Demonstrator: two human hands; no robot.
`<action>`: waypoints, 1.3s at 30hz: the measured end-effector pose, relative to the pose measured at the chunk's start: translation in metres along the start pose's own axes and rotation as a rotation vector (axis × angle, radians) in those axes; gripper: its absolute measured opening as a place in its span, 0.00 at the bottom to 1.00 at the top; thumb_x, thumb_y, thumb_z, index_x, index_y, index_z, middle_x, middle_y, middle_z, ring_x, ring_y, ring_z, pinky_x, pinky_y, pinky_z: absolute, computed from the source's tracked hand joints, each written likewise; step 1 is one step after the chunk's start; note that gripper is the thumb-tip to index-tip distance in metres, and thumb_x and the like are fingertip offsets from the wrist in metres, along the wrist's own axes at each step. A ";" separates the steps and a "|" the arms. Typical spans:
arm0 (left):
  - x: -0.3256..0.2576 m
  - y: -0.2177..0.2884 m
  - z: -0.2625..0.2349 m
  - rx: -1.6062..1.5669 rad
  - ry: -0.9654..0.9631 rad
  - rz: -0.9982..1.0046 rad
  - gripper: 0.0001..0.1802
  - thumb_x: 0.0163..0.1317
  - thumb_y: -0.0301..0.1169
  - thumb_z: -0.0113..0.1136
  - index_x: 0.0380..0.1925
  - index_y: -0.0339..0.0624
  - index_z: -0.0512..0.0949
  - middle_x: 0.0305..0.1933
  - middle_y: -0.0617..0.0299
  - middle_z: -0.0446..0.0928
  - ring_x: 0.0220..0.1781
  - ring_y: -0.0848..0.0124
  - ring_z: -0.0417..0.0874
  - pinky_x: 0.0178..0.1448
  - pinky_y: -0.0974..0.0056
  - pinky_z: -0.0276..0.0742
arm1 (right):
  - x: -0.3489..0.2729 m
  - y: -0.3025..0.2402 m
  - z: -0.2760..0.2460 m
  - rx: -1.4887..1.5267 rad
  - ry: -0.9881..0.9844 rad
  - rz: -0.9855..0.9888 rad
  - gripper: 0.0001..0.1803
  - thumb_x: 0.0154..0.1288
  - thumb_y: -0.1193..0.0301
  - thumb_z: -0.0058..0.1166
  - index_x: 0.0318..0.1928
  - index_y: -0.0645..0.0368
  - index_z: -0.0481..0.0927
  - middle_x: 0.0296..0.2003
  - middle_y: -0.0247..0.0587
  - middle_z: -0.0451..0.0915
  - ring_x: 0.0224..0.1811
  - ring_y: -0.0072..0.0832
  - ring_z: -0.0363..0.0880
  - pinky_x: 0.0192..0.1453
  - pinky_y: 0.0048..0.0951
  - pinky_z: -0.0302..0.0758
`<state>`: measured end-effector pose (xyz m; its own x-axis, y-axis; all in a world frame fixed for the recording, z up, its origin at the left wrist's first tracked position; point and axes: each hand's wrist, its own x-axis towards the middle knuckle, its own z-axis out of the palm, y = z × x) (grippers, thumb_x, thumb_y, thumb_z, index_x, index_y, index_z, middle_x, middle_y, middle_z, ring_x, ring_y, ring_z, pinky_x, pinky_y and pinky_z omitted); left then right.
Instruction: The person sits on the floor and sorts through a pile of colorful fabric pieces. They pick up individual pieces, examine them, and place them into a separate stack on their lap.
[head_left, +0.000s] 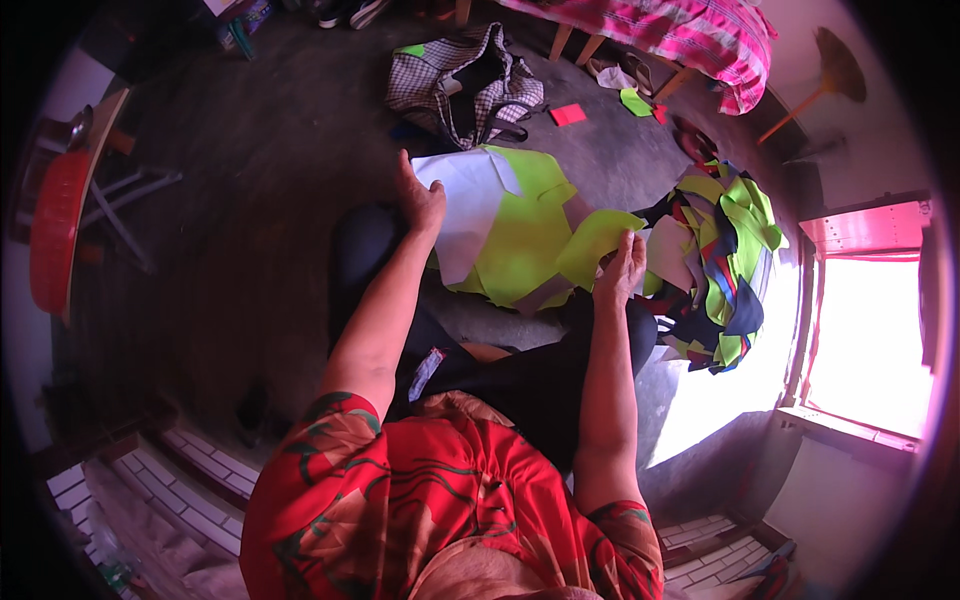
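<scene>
My left hand (pixel 424 203) is at the left edge of a white fabric piece (pixel 455 205). Its thumb and fingers are spread apart, and the thumb touches the cloth. Between finger and thumb, my right hand (pixel 620 272) pinches a lime-green fabric piece (pixel 598 245), which is lifted at its right side. Under and beside it spread more lime-green fabric pieces (pixel 520 245), with some greyish ones among them. They lie in front of my bent, dark-trousered legs.
A big heap of mixed fabric scraps (pixel 735 255) rises at the right, near a bright window (pixel 868 335). Beyond the spread pieces sits a checked bag (pixel 440 85), with a red scrap (pixel 567 115) on the floor (pixel 250 150). At far left is a red basin (pixel 60 235).
</scene>
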<state>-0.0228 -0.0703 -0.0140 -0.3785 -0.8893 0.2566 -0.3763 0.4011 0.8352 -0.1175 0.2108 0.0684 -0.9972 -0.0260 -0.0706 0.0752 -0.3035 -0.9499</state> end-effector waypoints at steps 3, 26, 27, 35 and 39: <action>-0.007 0.021 -0.008 0.080 -0.035 0.196 0.44 0.43 0.23 0.65 0.64 0.41 0.57 0.59 0.43 0.65 0.63 0.49 0.65 0.66 0.53 0.60 | 0.001 -0.001 -0.002 -0.051 -0.015 0.003 0.12 0.69 0.61 0.49 0.34 0.56 0.72 0.20 0.26 0.72 0.17 0.12 0.65 0.18 0.16 0.58; -0.052 0.026 -0.008 0.488 -0.873 0.559 0.30 0.44 0.34 0.69 0.51 0.44 0.73 0.64 0.53 0.61 0.70 0.57 0.55 0.64 0.52 0.58 | -0.001 0.036 -0.022 -1.380 -0.248 -0.141 0.15 0.61 0.61 0.49 0.35 0.62 0.78 0.31 0.61 0.79 0.36 0.58 0.78 0.44 0.50 0.74; -0.052 0.026 -0.008 0.486 -0.872 0.562 0.30 0.44 0.33 0.69 0.51 0.44 0.73 0.64 0.53 0.61 0.70 0.57 0.55 0.64 0.52 0.58 | 0.000 0.039 -0.025 -1.418 -0.260 -0.152 0.15 0.61 0.62 0.48 0.35 0.62 0.77 0.31 0.60 0.80 0.37 0.58 0.78 0.44 0.50 0.74; -0.051 0.028 -0.011 0.479 -0.879 0.558 0.34 0.42 0.34 0.71 0.53 0.45 0.72 0.64 0.53 0.61 0.70 0.56 0.56 0.66 0.52 0.58 | -0.005 0.026 -0.023 -1.589 -0.236 -0.012 0.14 0.61 0.69 0.43 0.46 0.62 0.70 0.34 0.61 0.79 0.43 0.57 0.77 0.46 0.52 0.73; -0.052 0.028 -0.010 0.492 -0.880 0.558 0.34 0.42 0.34 0.71 0.53 0.45 0.72 0.64 0.53 0.61 0.70 0.56 0.56 0.66 0.52 0.58 | -0.010 0.013 -0.019 -1.508 -0.101 -0.127 0.20 0.61 0.71 0.42 0.54 0.60 0.64 0.42 0.61 0.77 0.45 0.56 0.76 0.47 0.50 0.73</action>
<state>-0.0051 -0.0152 0.0009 -0.9824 -0.1774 -0.0591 -0.1864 0.9050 0.3824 -0.1065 0.2248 0.0506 -0.9875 -0.1577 -0.0060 -0.1446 0.9191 -0.3666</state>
